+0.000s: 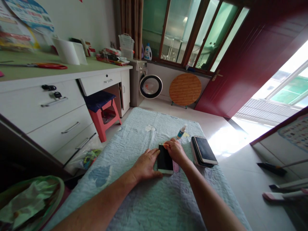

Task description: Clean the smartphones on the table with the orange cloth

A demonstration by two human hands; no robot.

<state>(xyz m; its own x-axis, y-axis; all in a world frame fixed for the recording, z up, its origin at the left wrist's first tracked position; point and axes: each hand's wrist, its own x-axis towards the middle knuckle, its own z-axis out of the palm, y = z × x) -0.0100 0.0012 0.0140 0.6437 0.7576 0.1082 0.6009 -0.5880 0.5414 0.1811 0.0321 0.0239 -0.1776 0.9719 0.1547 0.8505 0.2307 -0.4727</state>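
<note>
A smartphone (165,160) with a dark screen and pale frame lies face up on the light blue quilted cloth (134,154). My left hand (146,165) grips it along its left edge, thumb at the lower left corner. At the top of the screen, my right hand (175,150) is closed on a small orange cloth (166,145), mostly hidden by the fingers. Just beyond that hand stands a small spray bottle (181,132) with a white top and blue label. To the right is a stack of several phones or tablets (205,150).
A white desk (103,73) with drawers runs along the left, a red stool (103,118) beneath it. Farther back are an open-doored washing machine (137,77) and a round wooden tabletop (185,88). A bin (60,189) stands at the lower left.
</note>
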